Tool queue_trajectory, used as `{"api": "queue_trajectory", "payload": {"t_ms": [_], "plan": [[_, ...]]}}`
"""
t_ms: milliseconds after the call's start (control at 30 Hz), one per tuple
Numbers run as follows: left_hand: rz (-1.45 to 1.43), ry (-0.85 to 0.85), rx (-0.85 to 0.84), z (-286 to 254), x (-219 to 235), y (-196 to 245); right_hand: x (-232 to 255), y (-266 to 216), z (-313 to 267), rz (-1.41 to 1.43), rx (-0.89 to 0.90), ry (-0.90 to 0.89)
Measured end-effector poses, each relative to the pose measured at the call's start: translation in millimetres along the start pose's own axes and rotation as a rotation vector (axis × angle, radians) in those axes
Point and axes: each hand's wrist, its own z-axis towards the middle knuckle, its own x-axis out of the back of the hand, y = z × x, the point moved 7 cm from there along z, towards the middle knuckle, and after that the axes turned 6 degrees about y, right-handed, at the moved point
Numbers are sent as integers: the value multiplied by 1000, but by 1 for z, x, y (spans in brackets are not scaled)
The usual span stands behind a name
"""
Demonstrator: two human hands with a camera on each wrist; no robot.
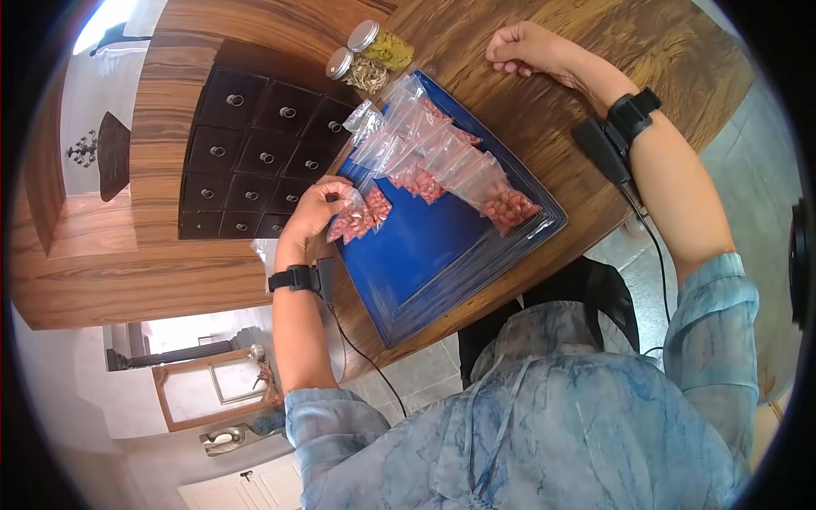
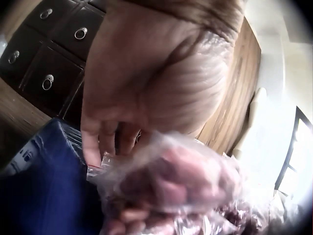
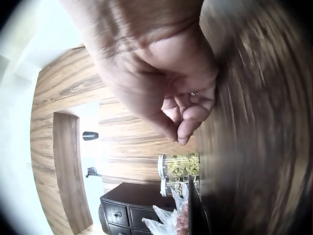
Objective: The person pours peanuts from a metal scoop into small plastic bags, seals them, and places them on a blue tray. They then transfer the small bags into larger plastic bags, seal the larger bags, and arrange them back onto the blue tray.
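My left hand [image 1: 314,209] [image 2: 151,78] pinches the top of a small clear bag of reddish-pink pieces [image 1: 347,228] [image 2: 188,178] at the left edge of a blue tray [image 1: 412,246] [image 2: 49,191]. Close against that bag lies another with similar pieces [image 1: 376,206]. Several more zip bags, among them one at the right [image 1: 510,211], lie overlapping in a row across the tray. Away from the bags, my right hand [image 1: 531,48] [image 3: 161,73] is at the wooden table [image 1: 654,59] [image 3: 264,122], fingers loosely curled and holding nothing.
A dark cabinet with small ring-pull drawers [image 1: 246,153] [image 3: 132,210] stands beyond the tray's left side. Two lidded jars, one with yellow-green contents [image 1: 391,51] [image 3: 181,165] and one with pale pieces [image 1: 367,78], stand by the tray's far corner.
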Motion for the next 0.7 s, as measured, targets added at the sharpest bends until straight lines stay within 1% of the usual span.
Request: {"api": "queue_trajectory", "payload": {"t_ms": [67,167,267,367,467,567,600,700], "plan": [[160,48,-185,2,0,6,0,1,1,-26,0,-10],[140,-34,-104,4,-3,-6,-1,8,5,-57,-4,-19],[170,-19,2,4,-4,-13,4,18,10,-34,-14,-24],[-38,-48,24,-2,-6,-8,2,13,6,-54,-22,-31],[15,22,-102,-26,0,16,-2,3,1,-93,0,-43],[153,141,-349,-66,3,53,0,10,4,-114,19,-47],[110,168,-338,-76,2,53,2,13,6,-114,11,-42],[301,303,-469,-104,1,77,4,21,12,-114,13,-62]]}}
